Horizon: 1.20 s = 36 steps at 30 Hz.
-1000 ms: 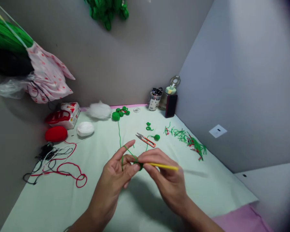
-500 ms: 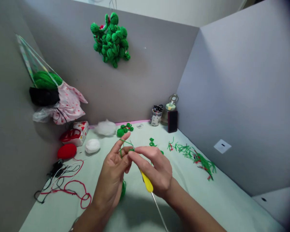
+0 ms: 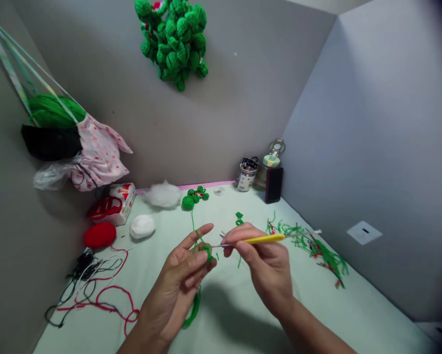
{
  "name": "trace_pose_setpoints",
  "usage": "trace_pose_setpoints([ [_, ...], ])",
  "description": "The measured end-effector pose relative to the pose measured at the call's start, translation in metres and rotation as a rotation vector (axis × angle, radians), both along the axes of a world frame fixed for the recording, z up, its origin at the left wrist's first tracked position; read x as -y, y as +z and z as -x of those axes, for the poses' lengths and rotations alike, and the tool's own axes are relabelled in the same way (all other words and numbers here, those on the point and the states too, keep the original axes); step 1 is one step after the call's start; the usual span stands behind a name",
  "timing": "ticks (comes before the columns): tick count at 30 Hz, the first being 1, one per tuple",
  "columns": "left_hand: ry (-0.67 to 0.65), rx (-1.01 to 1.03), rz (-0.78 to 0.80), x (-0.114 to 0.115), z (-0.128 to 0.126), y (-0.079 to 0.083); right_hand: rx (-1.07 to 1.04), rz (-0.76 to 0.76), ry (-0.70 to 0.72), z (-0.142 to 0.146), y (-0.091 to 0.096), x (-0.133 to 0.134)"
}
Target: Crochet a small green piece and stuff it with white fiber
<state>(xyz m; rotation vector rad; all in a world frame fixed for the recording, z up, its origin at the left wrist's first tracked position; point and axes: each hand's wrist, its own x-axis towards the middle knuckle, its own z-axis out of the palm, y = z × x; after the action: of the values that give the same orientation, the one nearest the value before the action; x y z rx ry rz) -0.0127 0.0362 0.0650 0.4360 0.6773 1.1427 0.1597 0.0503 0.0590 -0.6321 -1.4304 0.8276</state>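
Observation:
Between the thumb and fingers of my left hand (image 3: 182, 265) is a small green crochet piece (image 3: 206, 251). Green yarn (image 3: 193, 223) loops over the raised index finger and runs back toward a green ball (image 3: 188, 202). My right hand (image 3: 267, 265) grips a crochet hook with a yellow handle (image 3: 265, 239), held nearly level. Its thin metal shaft (image 3: 221, 245) points left, with the tip at the green piece; whether it is inside a stitch I cannot tell. A loop of green yarn (image 3: 194, 309) hangs below my left hand.
Cut green and red strands (image 3: 316, 246) lie at right, near a phone (image 3: 274, 185) and a tin of pens (image 3: 247, 176). White stuffing (image 3: 164, 194), white yarn (image 3: 142, 226), red yarn (image 3: 100, 235) and tangled cords (image 3: 95, 295) lie left. Green crocheted pieces (image 3: 176, 44) hang on the back panel.
My right hand has moved right, away from my left fingers, and the hook has swung from steeply slanted to nearly level. The green piece now shows more clearly. The view has shifted slightly.

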Motion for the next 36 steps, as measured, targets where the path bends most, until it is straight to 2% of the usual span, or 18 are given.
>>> trace_pose_setpoints([
  [4, -0.001, 0.007, -0.009, 0.003, 0.0, -0.005, -0.19, 0.204, 0.143, 0.002, -0.004, -0.005],
  [6, 0.03, -0.048, -0.043, 0.006, -0.004, -0.008, -0.159, 0.22, 0.188, 0.005, -0.004, -0.004],
  [8, 0.084, -0.116, -0.09, 0.009, -0.009, -0.01, -0.017, 0.135, 0.141, 0.009, -0.003, -0.001],
  [10, 0.121, -0.169, -0.122, 0.011, -0.012, -0.012, 0.114, 0.007, 0.029, 0.01, -0.003, 0.003],
  [12, 0.108, -0.197, -0.136, 0.011, -0.013, -0.013, 0.141, -0.042, -0.045, 0.009, -0.004, 0.006],
  [14, 0.073, -0.208, -0.15, 0.01, -0.012, -0.013, 0.082, 0.027, -0.03, 0.006, -0.005, 0.007],
  [19, 0.052, -0.254, -0.182, 0.012, -0.011, -0.011, -0.187, 0.276, 0.165, -0.002, -0.008, 0.003],
  [24, 0.095, -0.279, -0.205, 0.016, -0.011, -0.008, -0.207, 0.294, 0.237, -0.004, -0.002, 0.003],
  [26, 0.124, -0.296, -0.218, 0.016, -0.01, -0.009, -0.114, 0.236, 0.192, -0.004, 0.001, 0.007],
  [28, 0.165, -0.326, -0.24, 0.014, -0.009, -0.013, 0.035, 0.103, 0.094, -0.004, 0.002, 0.011],
  [33, 0.291, -0.497, -0.307, 0.011, -0.009, -0.025, 0.458, -0.413, -0.125, -0.001, -0.002, 0.01],
  [36, 0.345, -0.486, -0.281, 0.012, -0.011, -0.027, 0.663, -0.659, -0.259, 0.002, -0.011, 0.004],
])
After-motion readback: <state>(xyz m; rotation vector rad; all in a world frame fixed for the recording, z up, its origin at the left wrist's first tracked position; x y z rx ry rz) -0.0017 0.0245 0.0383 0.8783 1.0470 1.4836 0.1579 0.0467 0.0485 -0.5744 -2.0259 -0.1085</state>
